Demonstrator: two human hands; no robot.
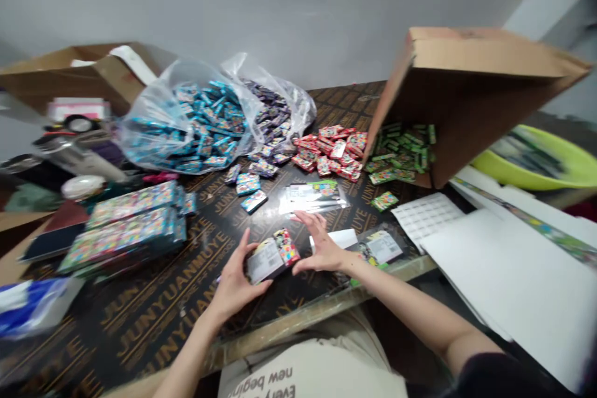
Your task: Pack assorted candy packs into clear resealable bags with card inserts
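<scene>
My left hand (237, 280) grips the left end of a small dark box with a white label (265, 260), thumb on the near side and fingers on the far side. A red patterned small packet (286, 246) sits against the right end of that box. Just right of the packet, my right hand (324, 247) is open, its fingers spread and curved and its thumb close to the packet's edge. Beyond the hands lies a clear plastic sleeve (312, 198) with printed inserts. Under and beside my right wrist are a white card and another labelled package (382, 247).
Clear bags of blue packets (205, 124) and purple packets (268, 109) stand at the back. Red packets (333, 150) are heaped beside a tipped cardboard box (480, 93) holding green packets (401, 146). Stacked packs (130, 217) lie left; white sheets (508, 267) and a yellow-green basin (578, 168) are right.
</scene>
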